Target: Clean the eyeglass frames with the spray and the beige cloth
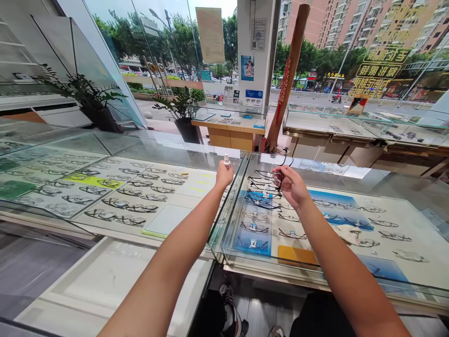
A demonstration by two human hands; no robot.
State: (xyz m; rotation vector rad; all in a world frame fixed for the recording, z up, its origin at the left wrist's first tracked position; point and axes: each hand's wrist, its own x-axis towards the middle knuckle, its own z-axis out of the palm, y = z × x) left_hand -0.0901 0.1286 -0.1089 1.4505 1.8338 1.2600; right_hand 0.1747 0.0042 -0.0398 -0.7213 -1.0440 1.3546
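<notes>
My left hand [223, 175] is wrapped round a small spray bottle [226, 159], whose white nozzle sticks up above the fist. It is over the glass counter, near the joint between two display cases. To the right, my right hand [292, 186] pinches a pair of dark-framed eyeglasses [286, 159] above the right-hand case. One temple arm of the glasses rises past the fingers, while part of the frame overlaps the rows behind. Under the glass lie several display eyeglasses [253, 227], some on blue cards.
The left display case [115, 206] holds rows of eyeglasses, and an open white drawer [105, 276] juts out below it. An orange-brown block [296, 255] lies in the right case. Potted plants [185, 126], a wooden post [289, 79] and more counters stand near the windows.
</notes>
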